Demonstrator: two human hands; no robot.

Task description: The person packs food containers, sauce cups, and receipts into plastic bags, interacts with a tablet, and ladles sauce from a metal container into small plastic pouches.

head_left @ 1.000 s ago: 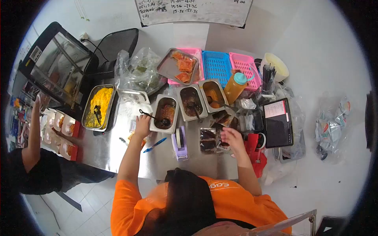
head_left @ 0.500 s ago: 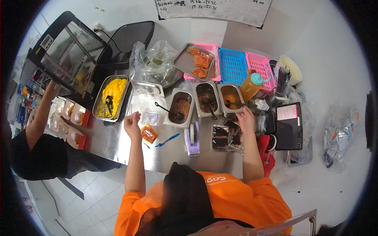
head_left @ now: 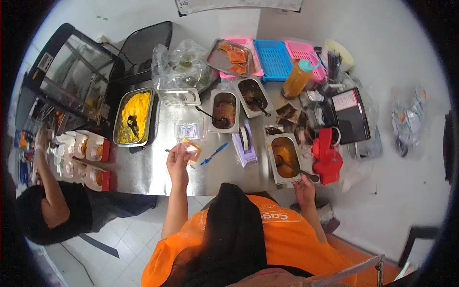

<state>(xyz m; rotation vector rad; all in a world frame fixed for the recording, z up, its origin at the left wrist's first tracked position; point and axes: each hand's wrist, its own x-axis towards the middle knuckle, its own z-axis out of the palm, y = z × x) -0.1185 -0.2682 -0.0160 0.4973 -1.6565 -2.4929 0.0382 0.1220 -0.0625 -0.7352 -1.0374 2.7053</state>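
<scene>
My left hand (head_left: 178,165) has its fingers closed at the left edge of a small clear packet (head_left: 193,149) with orange contents, low over the steel table. A blue pen (head_left: 213,154) lies just right of it. At the table's front edge, my right hand (head_left: 304,189) grips the near corner of a steel food pan (head_left: 287,174) holding orange sauce. A dark-handled ladle (head_left: 300,171) rests in that pan, its handle end over the rim by my fingers. The fingertips under the rim are partly hidden. A purple tape dispenser (head_left: 246,149) stands between my hands.
Two more sauce pans (head_left: 224,103) with ladles stand behind the dispenser. To the left is a tray of yellow food (head_left: 136,112). Dark sachets (head_left: 289,114), a squeeze bottle (head_left: 297,79) and a red object (head_left: 326,158) sit right. A co-worker's gloved hand (head_left: 43,141) is beside food boxes (head_left: 98,150).
My right hand has drawn the orange-sauce pan from the back row to the table's front edge. My left hand has come down onto the packet. The view has shifted.
</scene>
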